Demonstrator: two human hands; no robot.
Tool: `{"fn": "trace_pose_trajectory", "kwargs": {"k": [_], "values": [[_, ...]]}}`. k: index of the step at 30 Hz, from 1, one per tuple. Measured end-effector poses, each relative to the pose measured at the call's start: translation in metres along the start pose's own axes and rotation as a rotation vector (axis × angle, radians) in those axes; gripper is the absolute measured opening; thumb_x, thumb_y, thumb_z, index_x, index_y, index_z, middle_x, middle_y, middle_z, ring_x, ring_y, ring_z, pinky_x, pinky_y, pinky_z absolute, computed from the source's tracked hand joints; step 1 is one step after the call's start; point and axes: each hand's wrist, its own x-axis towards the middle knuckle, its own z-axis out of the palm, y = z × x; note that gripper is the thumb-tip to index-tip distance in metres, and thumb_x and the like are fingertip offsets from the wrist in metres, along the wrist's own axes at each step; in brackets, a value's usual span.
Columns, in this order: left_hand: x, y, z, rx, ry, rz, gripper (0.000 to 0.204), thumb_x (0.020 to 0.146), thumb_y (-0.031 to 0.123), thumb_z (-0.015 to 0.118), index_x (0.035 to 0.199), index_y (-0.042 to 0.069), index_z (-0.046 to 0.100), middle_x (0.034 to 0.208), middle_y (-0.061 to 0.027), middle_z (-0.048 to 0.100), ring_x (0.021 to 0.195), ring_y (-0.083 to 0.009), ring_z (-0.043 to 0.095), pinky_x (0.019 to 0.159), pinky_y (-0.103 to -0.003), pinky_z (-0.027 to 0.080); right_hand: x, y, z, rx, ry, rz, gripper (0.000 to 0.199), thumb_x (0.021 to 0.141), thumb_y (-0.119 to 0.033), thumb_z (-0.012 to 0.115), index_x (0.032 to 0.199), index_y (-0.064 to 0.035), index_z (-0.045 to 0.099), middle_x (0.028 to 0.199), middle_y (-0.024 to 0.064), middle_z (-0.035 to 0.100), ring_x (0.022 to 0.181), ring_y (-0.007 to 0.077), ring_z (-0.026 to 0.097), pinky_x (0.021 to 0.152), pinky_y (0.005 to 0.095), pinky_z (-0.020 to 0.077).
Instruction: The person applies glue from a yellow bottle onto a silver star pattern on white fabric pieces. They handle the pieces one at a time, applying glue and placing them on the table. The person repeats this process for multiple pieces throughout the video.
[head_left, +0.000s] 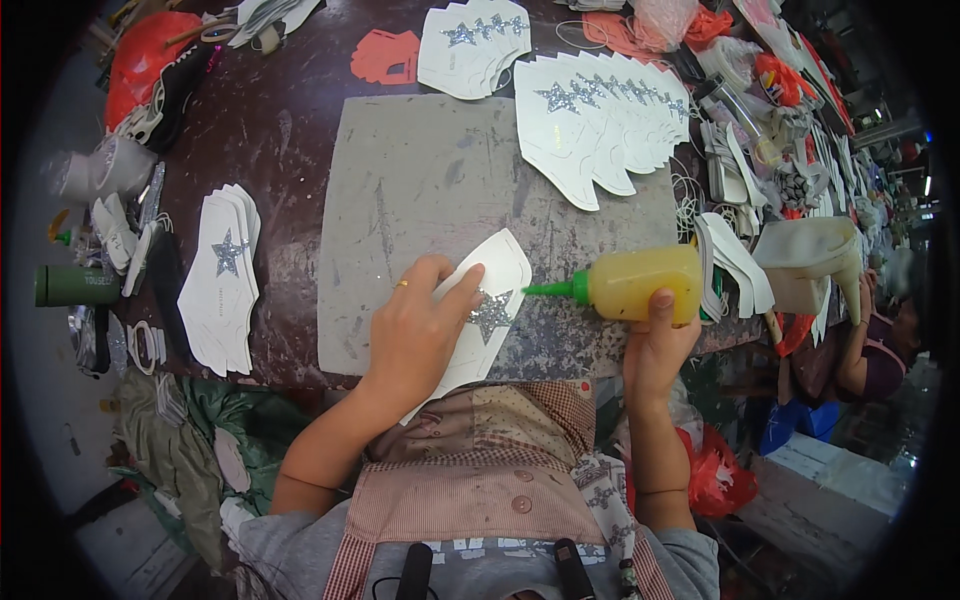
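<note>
My left hand (415,325) grips a white shoe-upper piece (505,262) with a silver glitter star on it, thumb and fingers closed over its left side. The piece lies slanted at the near edge of a grey board (400,170), its lower end reaching past that edge toward my apron. In my right hand (660,350) is a squeeze bottle (645,283) of yellow liquid, tipped on its side. Its green nozzle points left, and the tip is at the right edge of the white piece, by the star. Whether liquid is coming out I cannot tell.
Fanned white star pieces (590,120) overlap the board's far right; another fan (470,50) lies beyond. To the left is a stack of similar pieces (220,280). A plastic jug (808,255) and clutter crowd the right. Another person (880,340) sits at far right.
</note>
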Motion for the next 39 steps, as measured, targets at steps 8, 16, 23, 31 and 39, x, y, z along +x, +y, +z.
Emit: {"fn": "trace_pose_trajectory", "kwargs": {"k": [8,16,23,31,39], "values": [[0.000,0.001,0.001,0.013,0.011,0.000,0.031,0.082,0.013,0.075,0.113,0.012,0.071,0.098,-0.0076,0.058,0.079,-0.0242,0.061,0.061,-0.035,0.049,-0.012,-0.006,-0.006,0.120,0.006,0.066,0.059,0.089,-0.036,0.076,0.124,0.0048,0.053,0.109,0.0066,0.062,0.098,0.0143,0.059,0.088,0.0289,0.0465],[-0.002,0.001,0.000,0.031,0.029,0.011,0.029,0.084,0.014,0.074,0.113,0.012,0.071,0.098,-0.0077,0.058,0.079,-0.0246,0.062,0.061,-0.035,0.050,-0.026,0.003,-0.007,-0.100,-0.088,-0.012,0.059,0.088,-0.039,0.076,0.123,0.0041,0.055,0.107,0.0065,0.063,0.098,0.0144,0.059,0.088,0.0292,0.0467],[-0.001,0.001,0.000,0.023,0.022,0.014,0.029,0.084,0.014,0.073,0.113,0.011,0.071,0.098,-0.0080,0.057,0.078,-0.0247,0.061,0.062,-0.035,0.050,-0.031,-0.006,0.003,-0.034,0.020,0.050,0.067,0.084,-0.049,0.077,0.117,0.0062,0.058,0.103,0.0056,0.064,0.095,0.0134,0.059,0.086,0.0289,0.0468],[-0.002,0.000,0.001,0.021,0.020,0.007,0.029,0.084,0.015,0.073,0.113,0.011,0.071,0.098,-0.0084,0.057,0.078,-0.0252,0.061,0.061,-0.036,0.050,-0.054,-0.003,-0.006,-0.151,-0.050,0.034,0.070,0.081,-0.051,0.079,0.116,0.0056,0.058,0.103,0.0059,0.064,0.094,0.0138,0.060,0.085,0.0281,0.0473],[0.011,0.008,-0.024,-0.098,-0.267,-0.067,0.065,0.086,0.002,0.062,0.146,0.019,0.046,0.096,-0.0119,0.051,0.088,-0.0299,0.059,0.073,-0.039,0.053,-0.008,-0.007,-0.015,-0.020,0.016,-0.173,0.064,0.089,-0.047,0.071,0.125,0.0021,0.053,0.112,0.0092,0.062,0.102,0.0187,0.061,0.090,0.0334,0.0500]]}}
